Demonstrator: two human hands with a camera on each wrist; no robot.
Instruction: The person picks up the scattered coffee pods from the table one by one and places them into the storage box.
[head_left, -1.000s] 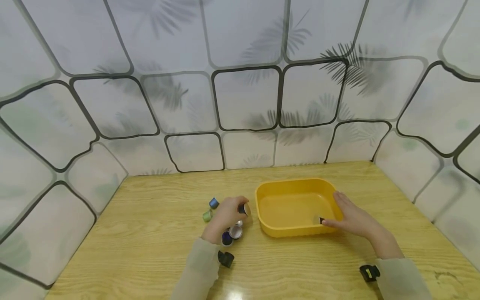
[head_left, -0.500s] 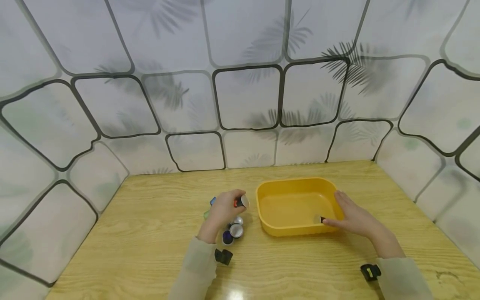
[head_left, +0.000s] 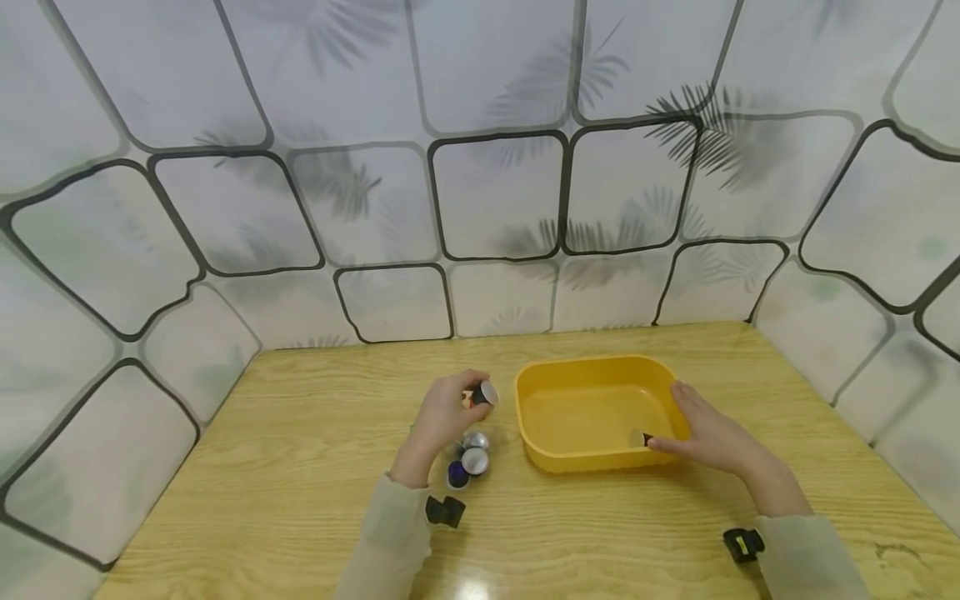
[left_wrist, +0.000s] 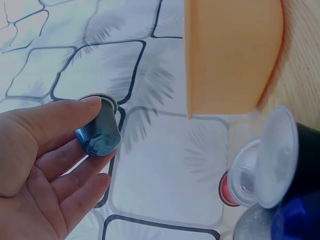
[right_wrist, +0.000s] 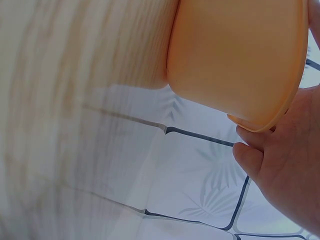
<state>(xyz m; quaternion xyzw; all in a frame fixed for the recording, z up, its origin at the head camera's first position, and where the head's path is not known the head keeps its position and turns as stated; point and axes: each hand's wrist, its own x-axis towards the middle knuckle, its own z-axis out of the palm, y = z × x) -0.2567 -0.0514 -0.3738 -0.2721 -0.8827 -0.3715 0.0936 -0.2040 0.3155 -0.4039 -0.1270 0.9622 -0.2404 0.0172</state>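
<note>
My left hand (head_left: 442,412) pinches a small coffee capsule (left_wrist: 100,125) between thumb and fingers, left of the yellow basin (head_left: 592,460). Dark teal in the left wrist view, the capsule turns its pale lid toward the basin in the head view. Below this hand lie several loose capsules, among them a deep blue one (head_left: 457,475) and one with a white lid (head_left: 475,461). A red capsule (left_wrist: 227,190) peeks out beside them. My right hand (head_left: 712,433) grips the basin's near right corner, its thumb over the front rim. By the thumb tip shows a black-and-white capsule (head_left: 645,438).
The capsules lie on a light wood table (head_left: 300,500). A pale patterned cloth (head_left: 495,200) encloses the table at the back and both sides. Black wrist cameras sit at each cuff, one by the left sleeve (head_left: 397,525) and one by the right sleeve (head_left: 806,550).
My left hand, pinching its capsule, has risen and moved slightly away from the pile, baring more of the other capsules. My right hand has stayed at the basin's corner.
</note>
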